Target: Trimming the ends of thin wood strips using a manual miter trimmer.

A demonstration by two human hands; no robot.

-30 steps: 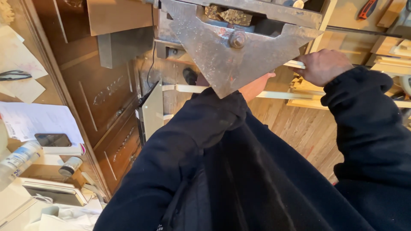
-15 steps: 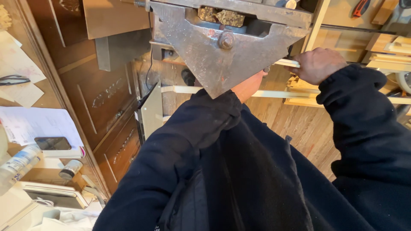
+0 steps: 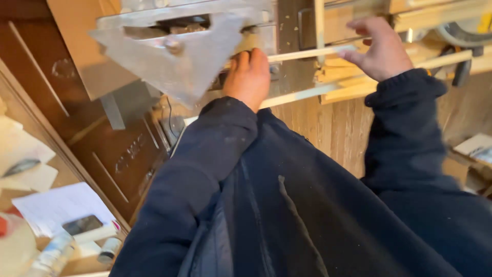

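Your left hand point(image 3: 249, 77) lies curled over a thin pale wooden strip point(image 3: 307, 53), knuckles toward you; the fingertips are tucked out of sight behind the strip, so you cannot tell whether they actually close around it. The strip is long, square-edged and smooth, running rightward and slightly away from that hand. Your right hand point(image 3: 378, 48) is spread wide, fingers fanned over the right end of the same strip, fingertips touching or just above it; the blur keeps that uncertain. Both sleeves are dark navy cloth, soft and dusted with pale flecks.

Just left of your left hand hangs a dull grey metal plate point(image 3: 179, 61), triangular, point down, scuffed, with a round bolt head near its upper middle. Below the hands a second pale strip point(image 3: 297, 95) lies roughly parallel, and a stack of rough wood offcuts point(image 3: 348, 77) sits under your right wrist. At near left, a dark brown panelled cabinet point(image 3: 118, 154) slants past; beside it lie white paper sheets point(image 3: 56, 205) with a flat dark phone point(image 3: 82, 224) resting on them.
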